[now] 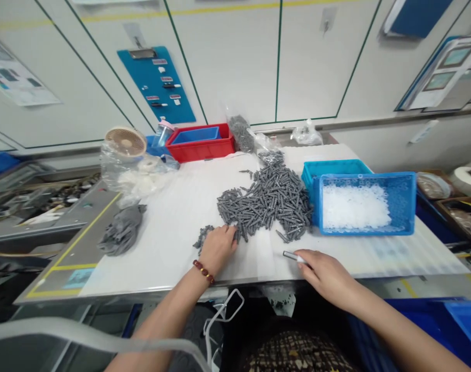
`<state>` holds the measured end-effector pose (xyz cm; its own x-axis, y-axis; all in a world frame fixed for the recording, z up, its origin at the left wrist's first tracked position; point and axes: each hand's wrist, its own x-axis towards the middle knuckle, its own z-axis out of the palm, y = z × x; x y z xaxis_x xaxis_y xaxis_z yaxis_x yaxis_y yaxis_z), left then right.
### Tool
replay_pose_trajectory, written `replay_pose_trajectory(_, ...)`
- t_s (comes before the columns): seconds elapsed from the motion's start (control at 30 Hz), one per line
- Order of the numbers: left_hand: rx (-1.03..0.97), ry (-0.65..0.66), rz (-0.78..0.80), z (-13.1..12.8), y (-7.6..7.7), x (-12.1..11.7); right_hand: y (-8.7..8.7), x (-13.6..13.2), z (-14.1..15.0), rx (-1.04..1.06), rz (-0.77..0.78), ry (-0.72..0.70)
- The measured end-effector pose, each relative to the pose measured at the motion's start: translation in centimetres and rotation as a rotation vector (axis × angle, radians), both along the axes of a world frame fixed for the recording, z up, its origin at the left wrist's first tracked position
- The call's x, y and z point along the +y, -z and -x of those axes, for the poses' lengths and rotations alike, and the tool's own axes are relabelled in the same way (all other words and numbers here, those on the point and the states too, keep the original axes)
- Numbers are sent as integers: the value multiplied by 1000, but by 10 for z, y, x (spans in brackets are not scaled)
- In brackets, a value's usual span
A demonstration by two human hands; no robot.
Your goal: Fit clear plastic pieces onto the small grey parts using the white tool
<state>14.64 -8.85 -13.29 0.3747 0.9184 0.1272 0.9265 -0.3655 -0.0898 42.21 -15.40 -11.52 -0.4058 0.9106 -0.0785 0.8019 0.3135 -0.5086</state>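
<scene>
A heap of small grey rod-shaped parts (268,199) lies in the middle of the white work surface (173,227). My left hand (218,247), with a bead bracelet on the wrist, rests at the heap's near left edge, fingers curled over a few of the grey parts. My right hand (324,274) sits near the front edge with its fingers closed on a single grey rod (293,256) that sticks out to the left. A blue bin (365,204) of small clear white pieces stands just right of the heap.
A second blue bin (332,168) sits behind the first. At the back stand a red tray (200,142), bags of parts (241,132), a small fan (125,140) and a clear bag (130,173). Grey gloves (123,230) lie at the left.
</scene>
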Motion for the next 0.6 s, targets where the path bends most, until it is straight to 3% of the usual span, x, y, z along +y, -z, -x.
replay_pose_trajectory(0.33, -105, 59, -155, 13, 8, 6, -15, -4, -2, -25, 0, 3)
replay_pose_trajectory(0.47, -201, 59, -252, 14, -1, 0, -15, -7, -5, -60, 9, 23)
replay_pose_trajectory(0.6, -342, 126, -332, -2, -14, -20, -16, -10, -6, -53, -12, -3)
